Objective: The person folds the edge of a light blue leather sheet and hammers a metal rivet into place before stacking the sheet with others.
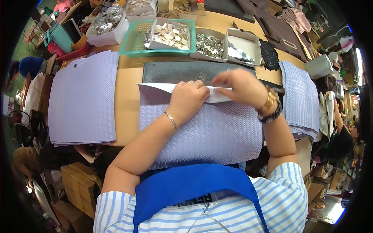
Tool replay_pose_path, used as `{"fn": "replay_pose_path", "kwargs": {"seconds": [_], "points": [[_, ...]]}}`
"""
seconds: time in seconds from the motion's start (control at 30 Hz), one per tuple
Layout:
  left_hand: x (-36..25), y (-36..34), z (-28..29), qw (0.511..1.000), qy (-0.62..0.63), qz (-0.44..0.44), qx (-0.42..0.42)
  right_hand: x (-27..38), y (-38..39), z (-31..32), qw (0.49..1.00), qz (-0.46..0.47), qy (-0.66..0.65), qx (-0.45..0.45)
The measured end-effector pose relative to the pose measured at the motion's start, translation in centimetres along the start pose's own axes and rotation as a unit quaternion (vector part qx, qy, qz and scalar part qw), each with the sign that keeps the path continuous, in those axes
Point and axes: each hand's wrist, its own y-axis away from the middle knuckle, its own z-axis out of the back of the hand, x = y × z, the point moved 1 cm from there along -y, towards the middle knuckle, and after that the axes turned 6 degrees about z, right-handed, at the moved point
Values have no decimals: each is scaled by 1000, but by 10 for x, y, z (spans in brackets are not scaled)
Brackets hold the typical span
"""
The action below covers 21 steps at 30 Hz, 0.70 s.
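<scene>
The lilac sheet lies flat before the person, its far edge folded back white side up; the left hand presses the fold down, fingers curled, while the right hand pinches it, likely to crease it. Behind, a green basket holds a box of pale scraps; two white boxes hold metal fittings; lilac stacks wait either side.

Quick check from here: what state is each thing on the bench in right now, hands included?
Lavender textured sheet: flat, top edge folded back, white underside showing.
Left hand: closed, pressing the fold.
Right hand: pinching the folded edge.
Left stack of sheets: flat, piled.
Right stack of sheets: piled, edges fanned.
Green basket: open, holding a box of small pieces.
Box of metal parts: open, full.
</scene>
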Motion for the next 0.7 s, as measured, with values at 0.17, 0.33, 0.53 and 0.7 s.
{"fn": "replay_pose_path", "kwargs": {"seconds": [0.17, 0.33, 0.53, 0.7], "points": [[0, 2, -5, 999, 15, 33, -13, -42, -95, 11, 992, 45, 52, -107], [6, 3, -7, 996, 78, 43, -21, -61, -189, -22, 995, 0, 54, -80], [8, 4, -6, 994, 96, 46, -23, -55, -228, -60, 991, -102, 42, -69], [10, 6, -5, 994, 94, 45, -28, -62, -231, -67, 993, -47, 91, -50]]}}
